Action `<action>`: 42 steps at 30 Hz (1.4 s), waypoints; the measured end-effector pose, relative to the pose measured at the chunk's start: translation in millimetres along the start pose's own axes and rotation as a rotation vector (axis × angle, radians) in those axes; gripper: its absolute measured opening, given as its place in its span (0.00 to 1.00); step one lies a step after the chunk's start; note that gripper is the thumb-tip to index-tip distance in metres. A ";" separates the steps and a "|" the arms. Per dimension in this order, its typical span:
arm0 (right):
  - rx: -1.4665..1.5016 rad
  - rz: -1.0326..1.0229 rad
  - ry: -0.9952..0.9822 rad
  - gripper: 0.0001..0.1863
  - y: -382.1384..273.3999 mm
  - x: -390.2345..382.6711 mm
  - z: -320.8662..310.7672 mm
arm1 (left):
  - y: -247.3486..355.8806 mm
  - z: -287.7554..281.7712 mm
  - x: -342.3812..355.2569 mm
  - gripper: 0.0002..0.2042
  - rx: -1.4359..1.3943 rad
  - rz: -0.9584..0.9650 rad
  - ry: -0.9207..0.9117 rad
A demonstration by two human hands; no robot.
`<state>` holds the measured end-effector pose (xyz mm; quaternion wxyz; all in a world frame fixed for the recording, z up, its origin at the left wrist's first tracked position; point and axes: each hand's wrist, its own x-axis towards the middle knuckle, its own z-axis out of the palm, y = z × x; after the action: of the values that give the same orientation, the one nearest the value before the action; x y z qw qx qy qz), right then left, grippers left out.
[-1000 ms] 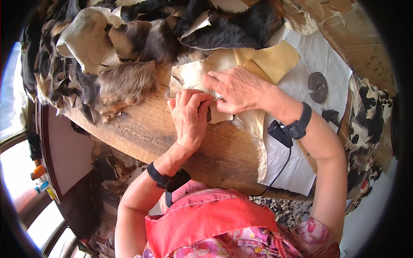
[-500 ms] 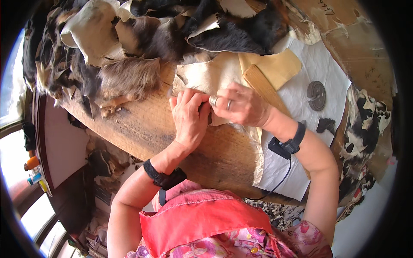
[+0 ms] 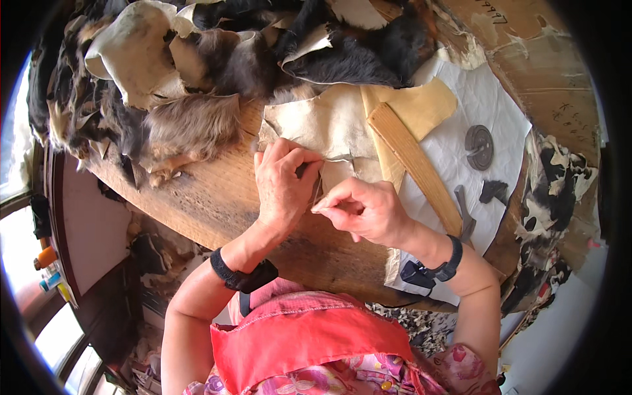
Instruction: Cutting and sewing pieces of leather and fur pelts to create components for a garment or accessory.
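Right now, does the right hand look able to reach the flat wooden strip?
Probably yes: the wooden strip lies close beyond the right hand, with nothing seen covering it, though the pinched fingers may first need opening.

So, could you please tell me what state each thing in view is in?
Left hand: curled, touching the pale hide.
Right hand: thumb and forefinger pinched together.
Pale hide: spread out.
Wooden strip: lying diagonally.
Yellow sheet: partly under the wooden strip.
Dark disc: lying flat on white paper.
White paper: creased.
Pelts: heaped.
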<state>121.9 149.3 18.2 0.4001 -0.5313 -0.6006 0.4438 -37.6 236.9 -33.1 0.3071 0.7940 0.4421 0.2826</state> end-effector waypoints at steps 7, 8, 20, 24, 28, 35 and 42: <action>-0.215 0.076 0.475 0.07 24.1 10.2 10.1 | 6.2 -11.6 2.3 0.06 -0.507 -0.300 -0.186; -0.330 0.070 0.437 0.09 23.1 7.8 12.9 | 8.4 -9.9 6.4 0.06 -0.527 -0.362 -0.167; -0.649 -0.028 0.444 0.07 33.8 3.2 18.3 | 20.0 3.6 17.5 0.03 -0.080 -0.175 -0.187; -0.658 0.126 0.354 0.07 -3.7 -8.3 0.9 | 10.3 -1.8 10.5 0.03 -0.276 -0.220 -0.204; -0.210 0.027 0.113 0.13 -20.0 -1.1 -14.7 | 6.5 -0.9 7.3 0.04 -0.315 -0.180 -0.178; -0.352 0.154 0.486 0.16 16.4 11.0 23.1 | 9.2 -10.4 -2.8 0.02 -0.534 -0.297 -0.144; -0.524 0.065 0.529 0.16 21.7 10.4 27.1 | 24.1 -1.6 9.2 0.05 -0.246 -0.304 -0.107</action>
<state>101.1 157.6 -10.2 0.3776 -0.7307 -0.5526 0.1348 -21.9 235.2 -12.6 0.4639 0.6883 0.5022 0.2424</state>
